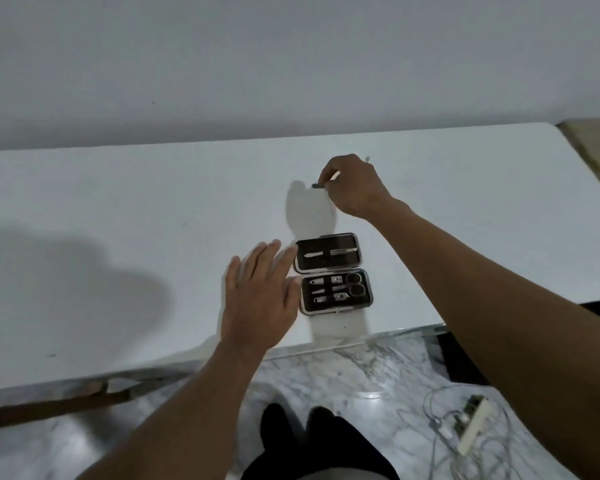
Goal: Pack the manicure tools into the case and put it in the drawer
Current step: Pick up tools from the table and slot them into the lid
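— Pinching a tool (pixel 316 185) in the right hand (pixel 352 188), over the desk (pixel 118 202) beyond the case (pixel 333 270)?
— Yes, gripping it in a tight pinch. Holding the left hand (pixel 260 289) flat and relaxed just beside the case, grasping nothing.
— Lying open near the front edge, partly packed?
— Looking so. Risking a slip, though: pinching something that thin, possibly dropping it onto the floor (pixel 361 368). Also risking shoving the case while pushing the tool in, since not pinning it down, and shaking packed pieces loose.
— Spotting the drawer?
— Not appearing in view.
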Available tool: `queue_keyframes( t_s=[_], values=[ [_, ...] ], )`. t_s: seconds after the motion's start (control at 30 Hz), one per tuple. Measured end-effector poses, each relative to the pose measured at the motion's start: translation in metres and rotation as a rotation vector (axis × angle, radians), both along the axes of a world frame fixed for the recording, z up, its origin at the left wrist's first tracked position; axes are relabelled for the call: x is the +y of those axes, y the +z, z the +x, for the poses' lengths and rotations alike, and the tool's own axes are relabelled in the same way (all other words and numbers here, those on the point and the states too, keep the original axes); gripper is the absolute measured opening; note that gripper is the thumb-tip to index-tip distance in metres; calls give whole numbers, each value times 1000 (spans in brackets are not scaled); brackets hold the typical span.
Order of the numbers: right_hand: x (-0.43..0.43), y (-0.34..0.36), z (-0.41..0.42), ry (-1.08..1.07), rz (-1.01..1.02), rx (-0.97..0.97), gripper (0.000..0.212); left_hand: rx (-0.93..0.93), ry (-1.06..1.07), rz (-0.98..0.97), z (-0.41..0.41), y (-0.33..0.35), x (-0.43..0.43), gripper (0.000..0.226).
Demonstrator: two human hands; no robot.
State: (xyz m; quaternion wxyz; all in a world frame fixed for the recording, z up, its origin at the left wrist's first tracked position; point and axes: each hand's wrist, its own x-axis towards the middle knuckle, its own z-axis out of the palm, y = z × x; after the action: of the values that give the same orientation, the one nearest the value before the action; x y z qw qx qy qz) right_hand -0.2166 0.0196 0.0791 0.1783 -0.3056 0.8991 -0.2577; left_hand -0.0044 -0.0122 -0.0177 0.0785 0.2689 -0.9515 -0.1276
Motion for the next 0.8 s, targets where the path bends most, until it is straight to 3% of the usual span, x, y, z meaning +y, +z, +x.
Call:
queue_keyframes(
  t_s=[0.17, 0.37, 0.6, 0.8],
  values=[
    [51, -2, 7, 20, 29, -117, 15, -6, 4, -10, -1, -1, 2, 51],
    [91, -13, 20, 107, 54, -166, 33, 13, 24, -38, -1, -5, 4, 53],
    [102, -29, 26, 137, 22, -44, 17, 2, 30, -42, -2, -7, 4, 52],
    [104, -30, 24, 260, 111, 144, 18, 3, 31, -34, -3, -8, 2, 52]
  ],
)
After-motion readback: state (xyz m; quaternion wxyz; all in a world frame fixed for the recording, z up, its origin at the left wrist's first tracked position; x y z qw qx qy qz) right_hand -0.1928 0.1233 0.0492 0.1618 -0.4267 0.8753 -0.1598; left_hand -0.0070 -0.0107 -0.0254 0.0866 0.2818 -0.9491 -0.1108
